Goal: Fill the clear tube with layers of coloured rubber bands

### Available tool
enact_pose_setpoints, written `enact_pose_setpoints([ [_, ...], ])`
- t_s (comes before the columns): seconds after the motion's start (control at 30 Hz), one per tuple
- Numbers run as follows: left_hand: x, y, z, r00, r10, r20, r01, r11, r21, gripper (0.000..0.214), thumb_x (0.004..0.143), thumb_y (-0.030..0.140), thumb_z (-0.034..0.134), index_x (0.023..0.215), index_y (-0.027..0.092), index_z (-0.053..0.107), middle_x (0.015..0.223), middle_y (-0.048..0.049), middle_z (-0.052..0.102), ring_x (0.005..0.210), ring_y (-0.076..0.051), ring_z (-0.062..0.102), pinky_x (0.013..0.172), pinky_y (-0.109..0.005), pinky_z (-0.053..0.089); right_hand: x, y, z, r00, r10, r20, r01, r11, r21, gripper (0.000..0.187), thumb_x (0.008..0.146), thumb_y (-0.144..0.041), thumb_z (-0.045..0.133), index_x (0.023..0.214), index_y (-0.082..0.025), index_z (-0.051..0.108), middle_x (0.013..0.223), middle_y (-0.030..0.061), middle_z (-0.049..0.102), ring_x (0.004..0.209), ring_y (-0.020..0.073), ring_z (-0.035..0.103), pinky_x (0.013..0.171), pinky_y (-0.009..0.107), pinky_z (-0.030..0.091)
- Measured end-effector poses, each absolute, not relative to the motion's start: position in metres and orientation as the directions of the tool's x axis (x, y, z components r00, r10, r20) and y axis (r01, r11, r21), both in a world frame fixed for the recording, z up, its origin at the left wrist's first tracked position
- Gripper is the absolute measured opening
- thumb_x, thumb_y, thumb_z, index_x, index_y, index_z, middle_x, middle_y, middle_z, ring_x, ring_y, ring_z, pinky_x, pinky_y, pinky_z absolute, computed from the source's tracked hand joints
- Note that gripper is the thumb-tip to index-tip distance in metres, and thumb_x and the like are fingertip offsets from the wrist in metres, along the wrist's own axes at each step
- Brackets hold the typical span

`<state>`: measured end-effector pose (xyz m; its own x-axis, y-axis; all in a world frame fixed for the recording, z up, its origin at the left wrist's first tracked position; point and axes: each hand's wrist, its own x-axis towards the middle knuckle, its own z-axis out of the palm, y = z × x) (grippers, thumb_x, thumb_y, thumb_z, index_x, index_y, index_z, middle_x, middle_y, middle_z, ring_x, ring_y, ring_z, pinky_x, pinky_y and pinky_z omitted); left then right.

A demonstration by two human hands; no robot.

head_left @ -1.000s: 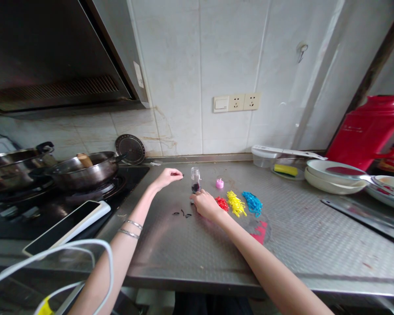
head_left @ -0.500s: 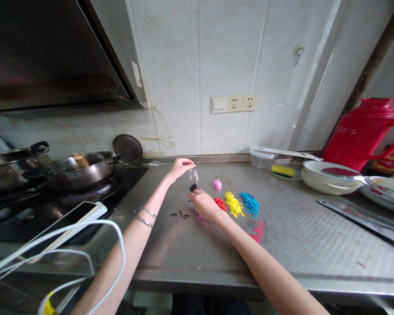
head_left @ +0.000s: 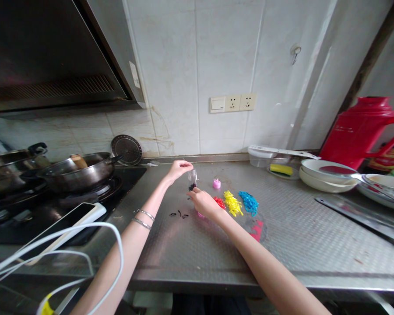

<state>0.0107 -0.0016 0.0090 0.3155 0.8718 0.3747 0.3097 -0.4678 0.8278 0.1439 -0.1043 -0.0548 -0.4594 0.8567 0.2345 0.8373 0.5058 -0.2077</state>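
A small clear bottle [head_left: 192,175] with dark bits inside stands tilted between my two hands. My right hand [head_left: 204,203] is closed around its lower part. At the bottle's mouth, my left hand [head_left: 180,169] pinches its fingertips together; whatever is in them is too small to make out. Several black bands [head_left: 180,214] lie loose on the metal counter to the left of my right hand. Beyond my right wrist are piles of small red bands [head_left: 219,202], yellow bands [head_left: 233,203] and blue bands [head_left: 248,203]. A pink cap [head_left: 216,183] sits behind them.
To the left is a stove with a steel pan [head_left: 80,173], and a phone on a white power bank [head_left: 68,227] with a looping white cable [head_left: 113,227]. On the right are a knife [head_left: 357,218], stacked bowls [head_left: 328,179], a yellow sponge [head_left: 281,169] and a red thermos [head_left: 361,135].
My left fingertips have dipped slightly at the bottle's mouth, and the bottle leans a little more. My right hand keeps its hold. The whole view has shifted slightly.
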Motion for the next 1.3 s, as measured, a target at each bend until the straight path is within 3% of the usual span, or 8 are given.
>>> enact_pose_setpoints([
  [0.27, -0.007, -0.001, -0.011, 0.128, 0.917, 0.377, 0.260, -0.398, 0.880, 0.034, 0.066, 0.038, 0.059, 0.088, 0.013, 0.065, 0.088, -0.0076, 0.065, 0.074, -0.015, 0.055, 0.051, -0.020, 0.037, 0.150, -0.093, -0.063, -0.441, 0.812, 0.383, 0.738, 0.571, -0.360, 0.035, 0.081, -0.007, 0.042, 0.112, -0.015, 0.056, 0.099, 0.0103, 0.056, 0.089, 0.0148, 0.057, 0.079, 0.024, 0.041],
  [0.5, -0.029, -0.001, -0.053, 0.093, 0.979, 0.182, 0.323, -0.202, 0.925, 0.032, 0.065, 0.034, 0.057, 0.086, 0.012, 0.064, 0.085, -0.0073, 0.064, 0.069, -0.013, 0.054, 0.048, -0.018, 0.037, 0.157, -0.086, -0.061, -0.364, 0.753, 0.548, 0.582, 0.644, -0.497, 0.032, 0.078, -0.007, 0.043, 0.103, -0.013, 0.062, 0.090, 0.0081, 0.062, 0.081, 0.0131, 0.056, 0.075, 0.024, 0.043],
  [0.7, -0.030, -0.002, -0.068, 0.081, 0.995, 0.059, 0.341, -0.083, 0.936, 0.029, 0.065, 0.028, 0.057, 0.087, 0.011, 0.064, 0.085, -0.0075, 0.063, 0.065, -0.010, 0.053, 0.047, -0.016, 0.037, 0.165, -0.084, -0.056, -0.269, 0.782, 0.563, 0.505, 0.612, -0.609, 0.030, 0.071, -0.008, 0.050, 0.096, -0.015, 0.064, 0.082, 0.0044, 0.064, 0.076, 0.0124, 0.058, 0.075, 0.025, 0.044],
  [0.87, -0.032, 0.002, -0.078, 0.089, 0.994, 0.061, 0.341, -0.088, 0.936, 0.024, 0.065, 0.027, 0.057, 0.081, 0.011, 0.064, 0.076, -0.0065, 0.062, 0.061, -0.010, 0.052, 0.048, -0.017, 0.037, 0.177, -0.076, -0.045, -0.126, 0.804, 0.581, 0.413, 0.575, -0.706, 0.029, 0.072, -0.014, 0.049, 0.097, -0.013, 0.063, 0.079, 0.0038, 0.065, 0.072, 0.0115, 0.059, 0.070, 0.023, 0.046],
  [1.07, -0.037, 0.006, -0.086, 0.072, 0.991, 0.114, 0.335, -0.132, 0.933, 0.025, 0.064, 0.033, 0.060, 0.075, 0.011, 0.064, 0.066, -0.0045, 0.060, 0.058, -0.010, 0.052, 0.049, -0.019, 0.039, 0.186, -0.063, -0.012, -0.044, 0.758, 0.650, 0.443, 0.598, -0.668, 0.031, 0.072, -0.016, 0.049, 0.100, -0.012, 0.063, 0.076, 0.0030, 0.065, 0.069, 0.0107, 0.059, 0.069, 0.023, 0.046],
  [1.3, -0.036, 0.005, -0.086, 0.074, 0.990, 0.118, 0.333, -0.136, 0.933, 0.017, 0.066, 0.025, 0.057, 0.074, 0.011, 0.064, 0.062, -0.0022, 0.057, 0.056, -0.009, 0.050, 0.048, -0.018, 0.038, 0.173, -0.036, 0.019, -0.105, 0.690, 0.716, 0.506, 0.657, -0.559, 0.037, 0.072, -0.012, 0.048, 0.107, -0.014, 0.060, 0.076, 0.0008, 0.066, 0.071, 0.0098, 0.059, 0.073, 0.022, 0.045],
])
